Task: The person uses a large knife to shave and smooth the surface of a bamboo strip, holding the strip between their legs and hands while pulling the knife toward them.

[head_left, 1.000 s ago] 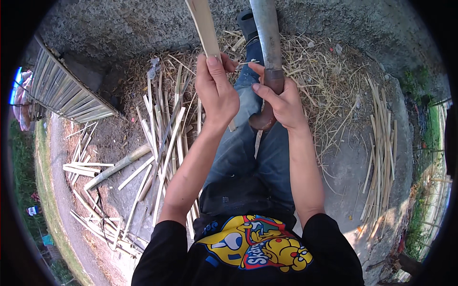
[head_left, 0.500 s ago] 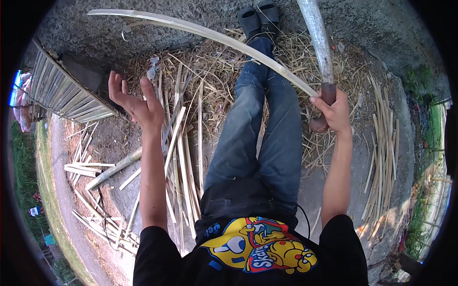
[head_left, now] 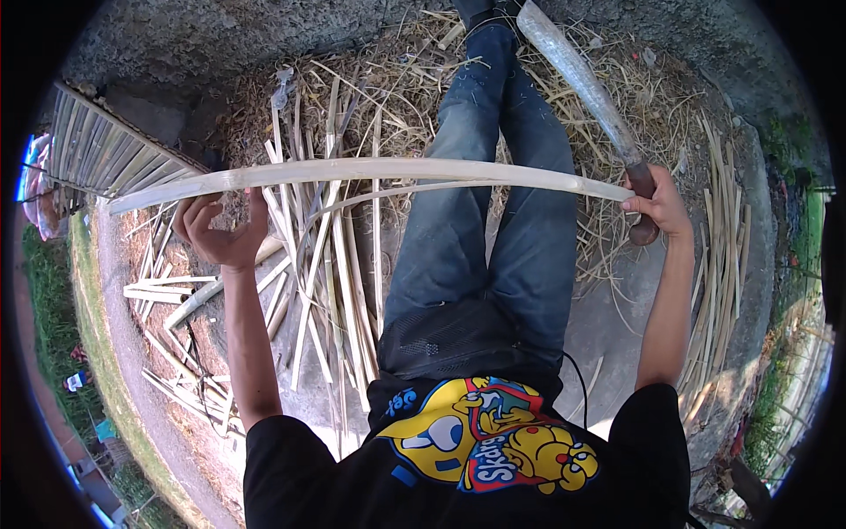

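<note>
The left hand (head_left: 220,234) is curled around the underside of a long pale bamboo strip (head_left: 370,172), fingers wrapped up over its near edge, close to the strip's left end. From that hand the strip runs rightward in a shallow arch across both legs (head_left: 480,220) to the right hand (head_left: 656,207). A thinner sliver (head_left: 397,189) has peeled off its lower side and sags just beneath it between the two hands, joined to it again toward the right.

The right hand is clenched on the dark handle of a machete (head_left: 582,84), and the right end of the strip meets that same fist at the thumb; whether the fingers pinch the strip as well as the handle cannot be told. The blade, dull grey and broad, slants up and away from the hand toward the shoes at the top.

Below and right of the left hand lies a loose heap of split slats (head_left: 330,291) on the ground, fanned out lengthwise beside the left leg. Beyond the left hand, further out, stands a panel of upright slats (head_left: 106,150). Outward of the right hand a neat bundle of thin sticks (head_left: 727,264) lies on the concrete (head_left: 608,326). Dry shavings (head_left: 388,84) cover the ground above both hands, around the legs.
</note>
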Demonstrator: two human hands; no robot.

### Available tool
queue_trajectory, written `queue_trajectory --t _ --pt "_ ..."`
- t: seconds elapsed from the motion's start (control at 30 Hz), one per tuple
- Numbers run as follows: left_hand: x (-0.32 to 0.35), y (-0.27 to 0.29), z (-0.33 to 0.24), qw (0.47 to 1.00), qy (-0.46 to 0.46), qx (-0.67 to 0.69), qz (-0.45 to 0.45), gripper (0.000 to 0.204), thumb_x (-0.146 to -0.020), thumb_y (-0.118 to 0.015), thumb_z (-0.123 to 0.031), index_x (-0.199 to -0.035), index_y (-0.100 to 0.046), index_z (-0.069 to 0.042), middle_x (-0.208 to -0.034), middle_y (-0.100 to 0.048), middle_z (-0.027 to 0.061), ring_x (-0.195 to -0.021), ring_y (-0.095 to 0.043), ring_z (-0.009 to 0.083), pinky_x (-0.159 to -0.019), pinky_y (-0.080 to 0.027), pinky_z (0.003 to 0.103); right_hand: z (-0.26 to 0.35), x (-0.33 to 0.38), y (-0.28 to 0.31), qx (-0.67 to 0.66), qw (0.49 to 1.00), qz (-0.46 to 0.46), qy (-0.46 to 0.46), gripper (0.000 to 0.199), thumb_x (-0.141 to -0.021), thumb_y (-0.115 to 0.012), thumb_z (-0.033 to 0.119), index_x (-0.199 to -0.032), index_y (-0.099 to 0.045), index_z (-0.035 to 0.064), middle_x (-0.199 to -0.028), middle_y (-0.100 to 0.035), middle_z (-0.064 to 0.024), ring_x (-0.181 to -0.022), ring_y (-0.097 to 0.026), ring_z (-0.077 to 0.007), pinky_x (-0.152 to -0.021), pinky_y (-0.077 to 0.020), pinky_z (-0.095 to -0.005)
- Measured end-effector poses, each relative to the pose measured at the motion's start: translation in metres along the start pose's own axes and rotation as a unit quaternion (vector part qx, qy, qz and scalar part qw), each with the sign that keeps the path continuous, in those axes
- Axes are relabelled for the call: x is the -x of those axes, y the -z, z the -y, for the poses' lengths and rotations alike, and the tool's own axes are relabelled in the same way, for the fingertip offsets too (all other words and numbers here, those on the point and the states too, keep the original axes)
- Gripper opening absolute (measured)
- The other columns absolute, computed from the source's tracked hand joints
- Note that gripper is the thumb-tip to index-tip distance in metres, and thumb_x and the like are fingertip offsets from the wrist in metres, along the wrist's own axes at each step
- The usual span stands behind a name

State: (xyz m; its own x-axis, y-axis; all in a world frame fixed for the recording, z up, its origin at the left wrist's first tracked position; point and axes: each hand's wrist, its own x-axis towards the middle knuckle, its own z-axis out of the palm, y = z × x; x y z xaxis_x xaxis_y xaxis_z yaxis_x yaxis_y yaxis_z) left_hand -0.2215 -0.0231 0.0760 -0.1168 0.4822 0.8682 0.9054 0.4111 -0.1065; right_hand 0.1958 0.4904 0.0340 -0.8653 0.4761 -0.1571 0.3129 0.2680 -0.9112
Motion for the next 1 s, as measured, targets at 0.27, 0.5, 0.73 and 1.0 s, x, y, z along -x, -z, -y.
queue_trajectory --t 0.27,0.5,0.73,1.0 --pt "-0.030 0.028 -0.026 0.982 -0.078 -0.170 -0.039 0.058 -0.074 -0.090 -0.047 -0.106 -0.057 -0.012 -0.114 -0.045 0.0122 -0.111 -0.047 0.0291 -0.090 -0.042 0.044 0.018 -0.017 0.027 0.067 0.996 0.060 0.006 0.047 -0.063 -0.095 0.018 -0.095 -0.063 0.0050 -0.086 -0.061 0.0033 -0.080 -0.057 -0.0093 -0.076 -0.0458 -0.0258" --pt "-0.007 0.009 -0.049 0.793 0.165 0.043 0.585 0.036 -0.097 -0.065 -0.038 -0.086 -0.059 -0.004 -0.067 -0.063 0.0192 -0.068 -0.065 0.0395 -0.066 -0.048 0.050 0.062 -0.029 -0.006 0.386 0.875 -0.153 0.249 0.043 -0.079 -0.083 0.008 -0.113 -0.062 -0.0069 -0.135 -0.058 -0.0110 -0.111 -0.062 -0.0227 -0.088 -0.0528 -0.0344" --pt "0.038 0.000 -0.137 0.496 0.471 0.388 0.617 0.050 -0.109 -0.046 -0.046 -0.099 -0.064 -0.001 -0.077 -0.057 0.0059 -0.071 -0.053 0.0178 -0.067 -0.043 0.035 0.107 0.027 -0.111 0.112 0.973 -0.115 0.168 0.032 -0.087 -0.082 0.018 -0.104 -0.062 0.0003 -0.075 -0.069 -0.0096 -0.059 -0.064 -0.0153 -0.056 -0.0489 -0.0302" --pt "0.069 -0.013 -0.188 0.467 0.538 0.459 0.531 0.026 -0.110 -0.047 -0.026 -0.104 -0.061 -0.006 -0.073 -0.043 -0.0055 -0.061 -0.034 0.0051 -0.053 -0.028 0.024 0.102 0.046 -0.236 0.200 0.962 0.052 0.181 0.035 -0.081 -0.080 0.037 -0.092 -0.063 0.0087 -0.071 -0.069 -0.0086 -0.063 -0.069 -0.0335 -0.057 -0.0541 -0.0435"
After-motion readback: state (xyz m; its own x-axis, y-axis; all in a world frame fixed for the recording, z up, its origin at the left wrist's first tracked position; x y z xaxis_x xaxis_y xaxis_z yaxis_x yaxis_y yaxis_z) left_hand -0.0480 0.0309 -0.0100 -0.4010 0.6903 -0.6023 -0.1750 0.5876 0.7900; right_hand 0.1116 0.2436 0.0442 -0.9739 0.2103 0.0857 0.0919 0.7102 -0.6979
